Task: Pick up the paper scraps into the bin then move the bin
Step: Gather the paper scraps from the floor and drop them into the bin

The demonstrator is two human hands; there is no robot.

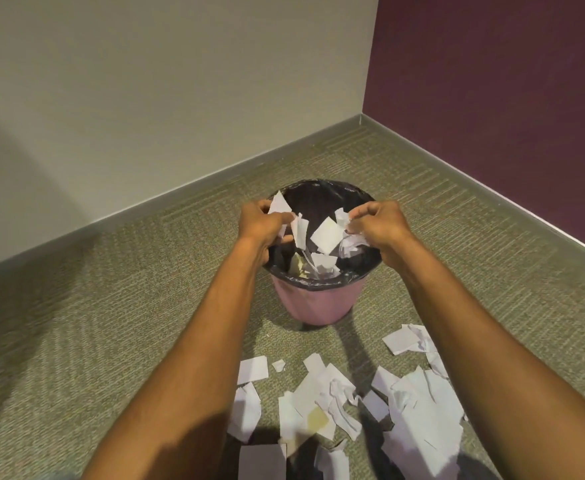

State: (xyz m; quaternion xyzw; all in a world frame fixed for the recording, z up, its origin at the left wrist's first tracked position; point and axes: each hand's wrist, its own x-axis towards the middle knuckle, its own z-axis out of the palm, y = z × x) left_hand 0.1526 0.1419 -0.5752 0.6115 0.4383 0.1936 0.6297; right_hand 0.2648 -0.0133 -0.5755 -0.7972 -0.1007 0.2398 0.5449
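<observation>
Paper scraps (322,403) cover the near edge of the carpet (111,323). Left hand (261,221) and right hand (379,223) pinch scraps in curled fingers (277,220) above the pink bin (318,306); let go over its middle.

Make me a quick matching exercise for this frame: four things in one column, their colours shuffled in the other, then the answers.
Things:
1. bin
2. liner
3. wall on the right
4. scraps on the carpet

Colours:
a. black
b. white
c. pink
d. dark purple

Pairs: 1-c, 2-a, 3-d, 4-b
</observation>
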